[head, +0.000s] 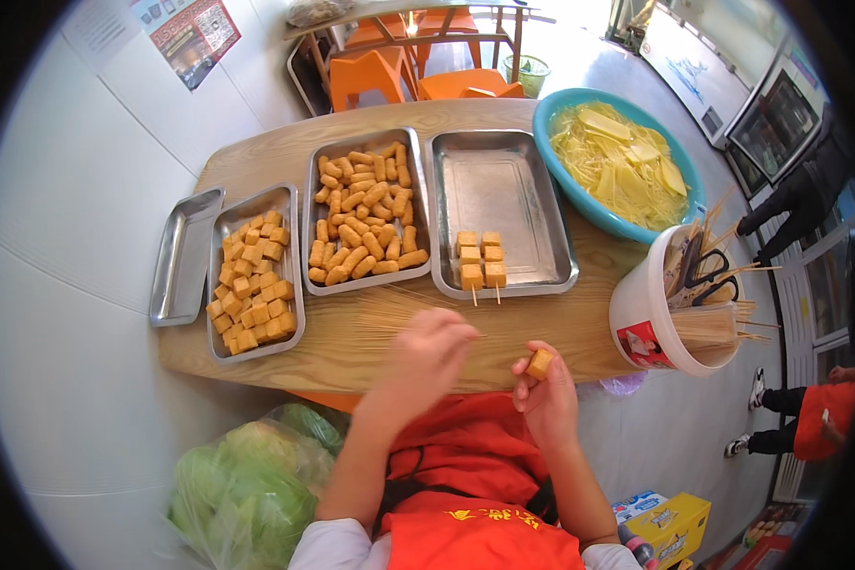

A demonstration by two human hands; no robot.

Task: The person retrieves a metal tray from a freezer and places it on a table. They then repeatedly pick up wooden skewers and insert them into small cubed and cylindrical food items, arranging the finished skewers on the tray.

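Observation:
My left hand (431,349), blurred by motion, is over the wooden table (328,374) with its fingers closed around what looks like a thin bamboo skewer pointing right. Between the fingertips of my right hand (547,385) is a golden fried tofu cube (539,364). Loose bamboo skewers (385,317) lie behind my left hand. Two skewers of tofu cubes (483,260) rest side by side in a steel tray (499,185), their bare ends over its near rim. A narrower tray holds many tofu cubes (253,285); another holds fried sausage-shaped pieces (370,214).
An unfilled small tray (185,256) sits far left. A teal basin (613,171) of shredded yellow vegetable and a white bucket (648,306) with skewers and scissors (709,278) stand at right. Bagged greens (242,484) lie below left. Two people are at the right rim.

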